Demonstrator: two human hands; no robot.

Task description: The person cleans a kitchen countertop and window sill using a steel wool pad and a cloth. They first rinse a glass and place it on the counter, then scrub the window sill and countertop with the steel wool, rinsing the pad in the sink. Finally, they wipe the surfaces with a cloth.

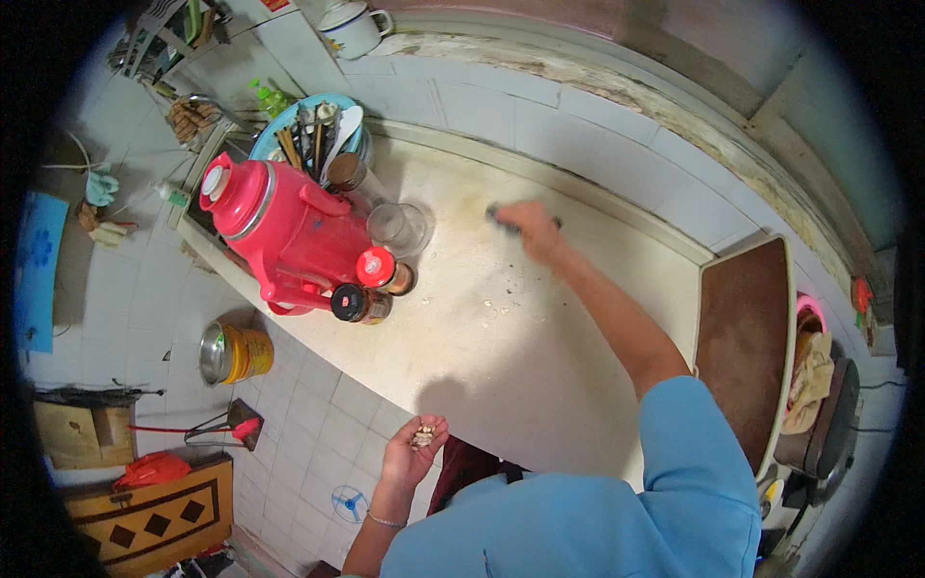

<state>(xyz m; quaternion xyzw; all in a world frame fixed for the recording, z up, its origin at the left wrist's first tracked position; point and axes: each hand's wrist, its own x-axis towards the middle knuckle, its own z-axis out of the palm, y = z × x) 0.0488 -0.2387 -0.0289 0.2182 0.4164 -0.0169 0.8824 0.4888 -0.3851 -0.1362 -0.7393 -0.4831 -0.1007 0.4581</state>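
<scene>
My left hand (pixel 406 456) is cupped palm-up just off the counter's front edge. Small pale pieces (pixel 423 436), like seeds or nuts, lie in its palm. Stretched across the white countertop (pixel 506 383), my right hand (pixel 533 227) grips a dark object (pixel 497 214) low over the surface near the back wall. Motion blur and my fingers hide what that object is. Between the hands, thin pale flakes (pixel 495 305) and dark specks (pixel 511 283) are scattered on the countertop.
Left on the counter stand a pink thermos (pixel 311 224), glass cups (pixel 397 227), a red-lidded jar (pixel 383 271) and a black-lidded jar (pixel 359 303). Behind them sits a blue basin (pixel 271 137) with utensils. A brown board (pixel 744 347) borders the right side. A metal-and-yellow bucket (pixel 238 352) stands on the floor.
</scene>
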